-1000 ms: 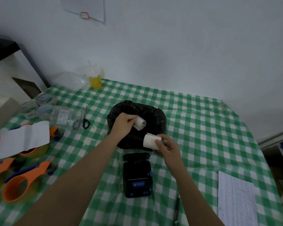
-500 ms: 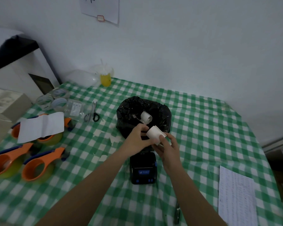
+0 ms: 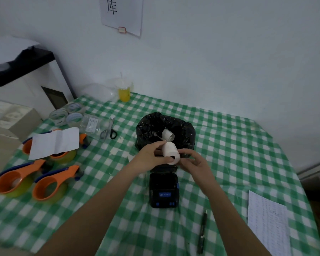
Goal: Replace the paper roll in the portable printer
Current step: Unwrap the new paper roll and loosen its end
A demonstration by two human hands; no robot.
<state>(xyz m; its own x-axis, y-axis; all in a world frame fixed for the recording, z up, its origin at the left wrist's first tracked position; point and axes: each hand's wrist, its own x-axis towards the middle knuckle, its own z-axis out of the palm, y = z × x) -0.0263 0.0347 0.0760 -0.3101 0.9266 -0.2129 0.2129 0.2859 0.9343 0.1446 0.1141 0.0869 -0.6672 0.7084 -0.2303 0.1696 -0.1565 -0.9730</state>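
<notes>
A full white paper roll (image 3: 171,152) is held in the air just above the black portable printer (image 3: 163,189), which lies on the green checked cloth with its lid end towards the far side. My left hand (image 3: 150,156) grips the roll from the left, thumb across its front end. My right hand (image 3: 195,164) touches the roll's right side with its fingertips. Behind them a black bin bag (image 3: 181,124) stands open, and a thin, nearly used-up roll (image 3: 167,134) lies inside it.
Several orange tape dispensers (image 3: 48,185) and a folded white sheet (image 3: 55,142) fill the left side. Scissors (image 3: 109,131) and clear packets lie behind them, a yellow drink cup (image 3: 124,91) by the wall. A pen (image 3: 202,231) and a printed sheet (image 3: 268,224) lie at the right front.
My left hand let go of the thin old roll, which now lies in the bin bag, then came back and took hold of the full roll that my right hand was holding.
</notes>
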